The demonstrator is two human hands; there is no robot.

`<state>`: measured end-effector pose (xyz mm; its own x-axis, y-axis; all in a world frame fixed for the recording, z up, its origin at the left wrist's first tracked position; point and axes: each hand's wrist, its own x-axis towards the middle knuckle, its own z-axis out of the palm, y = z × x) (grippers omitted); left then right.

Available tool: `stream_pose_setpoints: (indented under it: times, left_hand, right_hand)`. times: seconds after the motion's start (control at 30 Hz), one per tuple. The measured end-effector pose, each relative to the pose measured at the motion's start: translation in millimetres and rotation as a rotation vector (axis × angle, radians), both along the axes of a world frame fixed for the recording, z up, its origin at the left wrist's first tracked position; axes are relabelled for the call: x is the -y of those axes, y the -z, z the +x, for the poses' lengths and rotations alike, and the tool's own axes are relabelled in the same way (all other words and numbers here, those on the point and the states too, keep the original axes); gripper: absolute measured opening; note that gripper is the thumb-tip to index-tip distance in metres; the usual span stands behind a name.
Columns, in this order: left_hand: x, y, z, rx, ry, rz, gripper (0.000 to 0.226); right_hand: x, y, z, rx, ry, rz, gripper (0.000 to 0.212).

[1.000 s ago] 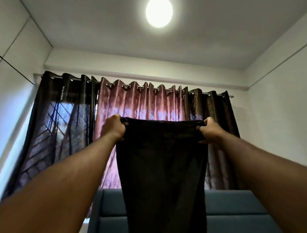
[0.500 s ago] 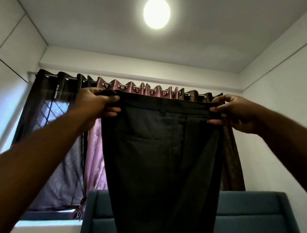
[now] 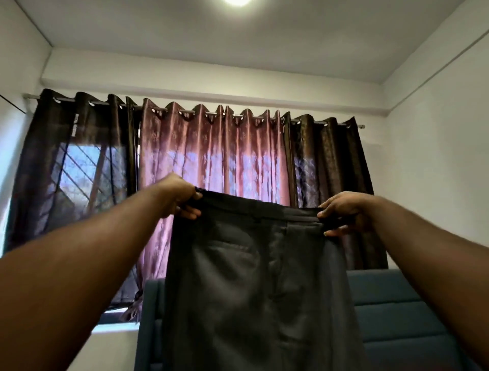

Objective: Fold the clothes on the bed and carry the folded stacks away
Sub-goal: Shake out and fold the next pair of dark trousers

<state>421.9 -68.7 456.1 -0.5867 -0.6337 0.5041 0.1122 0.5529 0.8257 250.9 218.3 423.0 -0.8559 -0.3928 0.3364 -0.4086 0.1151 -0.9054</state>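
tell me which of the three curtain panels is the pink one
The middle curtain panel, hanging straight behind the trousers; the panels to its left and right are dark brown.

Setting: home bedroom. Evidence: padded blue headboard [image 3: 391, 315] against the far wall, beneath a window [image 3: 87, 174] hung with eyelet curtains [image 3: 211, 164], dark brown panels flanking a pink satin one, on a metal rod [image 3: 341, 123]. White painted walls, plain ceiling, round ceiling light [image 3: 236, 1] lit at top edge.

No text, label, brand, number or sign can be read anywhere, on the trousers [image 3: 254, 286] or the curtains [image 3: 211, 164].
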Motion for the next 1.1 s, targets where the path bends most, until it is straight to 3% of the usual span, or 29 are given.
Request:
stream_pose_setpoints:
  times: [0.1,0.3,0.43,0.6,0.7,0.8,0.9,1.0,1.1]
  left_hand:
    - [10.7,10.9,-33.0,-0.034,-0.034,0.021,0.010]
    - [14.4,-10.8,-43.2,-0.385,0.141,0.057,0.011]
    - [3.2,-11.3,-41.8,-0.371,0.145,0.136,0.019]
    - [-16.4,32.8,-18.4,-0.324,0.283,0.238,0.020]
    - [-13.5,103.9,3.8,-0.303,0.330,0.310,0.019]
    - [-3.4,216.5,33.3,-0.186,0.368,0.451,0.013]
    - [2.5,359.2,66.2,0.067,0.346,0.596,0.008]
    - [5.6,482.1,97.3,0.310,0.320,0.739,0.019]
    - [-1.0,570.0,137.9,0.585,0.399,0.782,0.020]
  right_hand:
    - [24.3,17.9,-31.7,-0.060,0.019,-0.091,0.015]
    - [42.7,-3.9,-59.0,-0.336,0.027,-0.445,0.020]
    - [39.1,-8.1,-51.8,-0.435,0.052,-0.490,0.019]
    - [26.4,35.8,-20.3,-0.386,0.057,-0.515,0.020]
    - [5.9,97.8,7.3,-0.236,0.006,-0.520,0.022]
    - [-10.5,195.6,28.6,0.012,-0.043,-0.362,0.020]
    - [-16.1,328.3,48.7,0.289,-0.048,-0.102,0.025]
    - [-17.2,446.2,74.1,0.499,-0.027,0.138,0.027]
    - [-28.7,534.8,103.8,0.622,-0.130,0.411,0.029]
